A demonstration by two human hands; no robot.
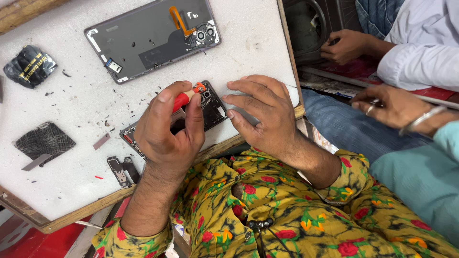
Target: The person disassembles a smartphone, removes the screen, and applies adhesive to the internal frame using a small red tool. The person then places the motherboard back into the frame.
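The left hand (167, 129) has its fingers closed round a red screwdriver (184, 99), its tip down on the opened phone (210, 107) lying at the near edge of the white worktop (71, 167). The right hand (260, 112) rests open beside it, fingers spread flat, holding nothing, fingertips touching the phone's right end. The back cover (143, 36) lies further up, well apart

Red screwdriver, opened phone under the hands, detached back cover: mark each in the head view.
red screwdriver (184, 99), head view, on the red handle between thumb and fingers of the left hand (167, 131).
opened phone (213, 106), head view, on the exposed dark board.
detached back cover (143, 40), head view, on its grey inner face.
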